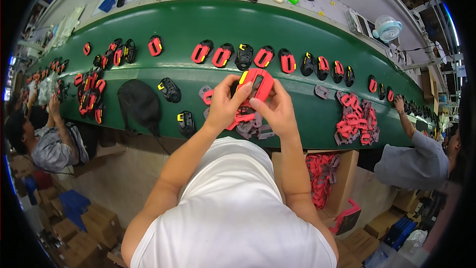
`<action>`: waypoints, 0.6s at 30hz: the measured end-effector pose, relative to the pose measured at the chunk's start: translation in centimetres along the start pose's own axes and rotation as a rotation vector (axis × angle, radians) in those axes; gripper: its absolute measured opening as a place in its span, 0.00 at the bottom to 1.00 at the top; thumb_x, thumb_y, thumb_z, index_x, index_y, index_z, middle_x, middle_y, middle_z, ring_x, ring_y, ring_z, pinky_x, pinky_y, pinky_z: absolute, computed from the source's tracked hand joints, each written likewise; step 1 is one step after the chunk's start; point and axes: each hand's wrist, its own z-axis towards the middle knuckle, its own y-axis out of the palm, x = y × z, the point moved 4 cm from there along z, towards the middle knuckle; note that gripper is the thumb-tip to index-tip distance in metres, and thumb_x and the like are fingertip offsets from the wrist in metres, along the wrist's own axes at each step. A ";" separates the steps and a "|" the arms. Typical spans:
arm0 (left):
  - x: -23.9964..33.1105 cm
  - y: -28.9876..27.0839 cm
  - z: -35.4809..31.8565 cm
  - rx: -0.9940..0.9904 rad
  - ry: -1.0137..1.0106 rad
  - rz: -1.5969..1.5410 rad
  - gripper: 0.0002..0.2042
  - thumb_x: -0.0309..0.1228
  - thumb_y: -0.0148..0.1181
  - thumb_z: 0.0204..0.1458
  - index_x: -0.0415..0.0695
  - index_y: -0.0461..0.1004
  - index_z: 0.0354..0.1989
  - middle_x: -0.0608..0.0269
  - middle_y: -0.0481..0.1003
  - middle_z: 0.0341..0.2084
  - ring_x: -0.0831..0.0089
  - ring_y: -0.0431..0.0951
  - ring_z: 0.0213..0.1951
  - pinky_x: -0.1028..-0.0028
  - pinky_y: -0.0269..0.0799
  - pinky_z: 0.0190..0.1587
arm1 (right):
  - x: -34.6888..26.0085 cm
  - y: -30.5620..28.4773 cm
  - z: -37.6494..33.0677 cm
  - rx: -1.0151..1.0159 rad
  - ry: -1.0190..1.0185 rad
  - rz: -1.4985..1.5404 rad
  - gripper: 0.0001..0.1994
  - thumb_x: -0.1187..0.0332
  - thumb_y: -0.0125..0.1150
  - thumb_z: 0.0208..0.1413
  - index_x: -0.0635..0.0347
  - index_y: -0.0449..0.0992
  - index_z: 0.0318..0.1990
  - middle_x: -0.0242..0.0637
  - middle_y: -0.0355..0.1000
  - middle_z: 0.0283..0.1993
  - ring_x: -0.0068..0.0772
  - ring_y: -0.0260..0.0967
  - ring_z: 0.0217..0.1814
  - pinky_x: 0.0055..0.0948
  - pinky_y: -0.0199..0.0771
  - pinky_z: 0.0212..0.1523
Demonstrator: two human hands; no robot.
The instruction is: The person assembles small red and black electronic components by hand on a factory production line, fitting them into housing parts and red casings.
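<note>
- Head view, looking down: a person's left hand (225,103) and right hand (280,113) each have their grip clamped on one red piece with a yellow stripe (267,85), raised above the green bench (238,17).
- It is held from both sides, face up, probably for steadiness and a clear look.
- Under the hands, a pile of red and grey parts (244,119) lies close, seemingly for easy reach; too jumbled to count.
- Beyond the hands, nine shells line up, presumably spaced to stay separate: six red-faced shells (264,56) and three black shells (244,57).
- Left of the hands, two yellow-tipped shells (171,91) sit near one black bag (139,103).
</note>
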 end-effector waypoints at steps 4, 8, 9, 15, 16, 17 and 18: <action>0.6 -0.5 0.1 -0.014 0.069 0.302 0.14 0.33 0.59 0.52 0.34 0.69 0.38 0.62 0.74 0.27 0.83 0.72 0.29 0.80 0.69 0.31 | 0.0 0.8 -0.5 0.034 -0.016 0.012 0.19 0.77 0.61 0.48 0.69 0.65 0.48 0.38 0.69 0.44 0.24 0.68 0.47 0.28 0.71 0.50; 2.6 0.1 0.7 -0.169 0.171 0.313 0.18 0.36 0.58 0.52 0.34 0.67 0.44 0.57 0.72 0.37 0.79 0.73 0.35 0.78 0.70 0.34 | -1.6 0.0 -0.8 0.006 -0.060 0.036 0.17 0.81 0.61 0.43 0.64 0.70 0.44 0.36 0.70 0.43 0.31 0.69 0.47 0.31 0.71 0.50; 3.3 0.3 1.1 -0.262 0.251 0.221 0.20 0.37 0.56 0.54 0.34 0.65 0.48 0.55 0.70 0.44 0.76 0.73 0.38 0.78 0.70 0.37 | -3.1 0.0 -0.9 -0.017 -0.315 -0.423 0.17 0.82 0.60 0.38 0.61 0.72 0.41 0.35 0.71 0.43 0.36 0.68 0.49 0.36 0.68 0.52; 2.1 -0.2 1.5 -0.235 -0.312 -0.075 0.17 0.39 0.49 0.58 0.40 0.66 0.50 0.62 0.70 0.39 0.77 0.73 0.34 0.79 0.71 0.34 | -5.5 2.5 -2.1 -0.122 -0.662 -0.990 0.22 0.84 0.54 0.33 0.54 0.75 0.40 0.42 0.58 0.60 0.50 0.45 0.68 0.49 0.45 0.65; 2.0 -0.1 1.4 -0.274 -0.274 0.092 0.16 0.40 0.49 0.58 0.41 0.68 0.47 0.61 0.69 0.38 0.79 0.73 0.33 0.80 0.70 0.32 | -5.4 2.9 -2.4 -0.123 -0.663 -0.990 0.22 0.84 0.54 0.33 0.54 0.75 0.40 0.42 0.58 0.60 0.50 0.45 0.68 0.49 0.45 0.65; 2.0 0.0 1.3 -0.182 -0.191 0.081 0.14 0.38 0.50 0.58 0.40 0.71 0.43 0.66 0.70 0.30 0.84 0.71 0.28 0.83 0.68 0.27 | -5.6 2.2 -2.6 0.089 -0.553 -0.565 0.21 0.83 0.54 0.37 0.58 0.73 0.44 0.44 0.56 0.61 0.47 0.45 0.68 0.47 0.47 0.64; 2.0 0.5 1.1 -0.181 -0.191 0.080 0.14 0.38 0.50 0.58 0.40 0.71 0.43 0.66 0.70 0.30 0.84 0.71 0.28 0.83 0.68 0.27 | -5.2 1.2 -2.8 0.288 -0.427 -0.140 0.21 0.82 0.54 0.41 0.62 0.70 0.47 0.45 0.54 0.62 0.45 0.46 0.69 0.44 0.49 0.63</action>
